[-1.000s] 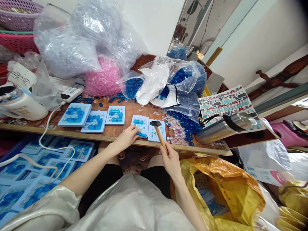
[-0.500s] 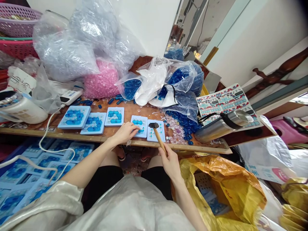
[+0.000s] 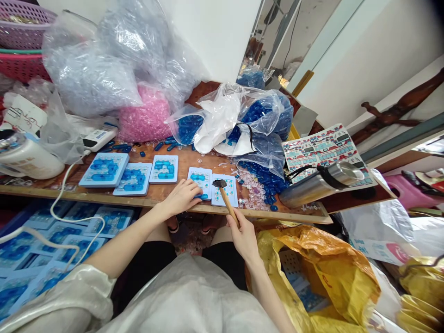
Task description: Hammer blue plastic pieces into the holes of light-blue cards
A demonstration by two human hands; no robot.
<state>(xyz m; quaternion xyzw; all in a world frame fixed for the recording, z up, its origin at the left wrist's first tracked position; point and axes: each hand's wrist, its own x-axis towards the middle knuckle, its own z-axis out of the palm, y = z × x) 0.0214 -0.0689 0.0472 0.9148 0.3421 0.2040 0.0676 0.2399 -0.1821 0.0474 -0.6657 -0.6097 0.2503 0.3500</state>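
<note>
My right hand [image 3: 243,236] is wrapped round the wooden handle of a small hammer [image 3: 226,202]. Its dark head is over the right-hand pale blue panel [image 3: 231,190], which has small clear and coloured bits on it. Just to the left is another pale blue panel [image 3: 204,171] with a blue capsule-shaped piece across its upper part. My left hand [image 3: 182,196] reaches over that panel's lower left side, fingers bent and closed at a second blue piece [image 3: 202,196]. Its fingertips are partly hidden. Three similar panels [image 3: 163,169] with blue pieces lie further left.
Loose blue pieces [image 3: 265,182] and clear beads [image 3: 255,194] lie right of the panels, beside a steel flask [image 3: 321,185]. Plastic bags [image 3: 93,78] crowd the back. A white cable [image 3: 62,185] hangs over the table edge [image 3: 104,200]. A yellow sack [image 3: 347,277] stands below right.
My left hand has moved slightly down the panel, and the blue piece at its fingertips now shows more clearly. The hammer stays almost where it was. The view has shifted slightly.
</note>
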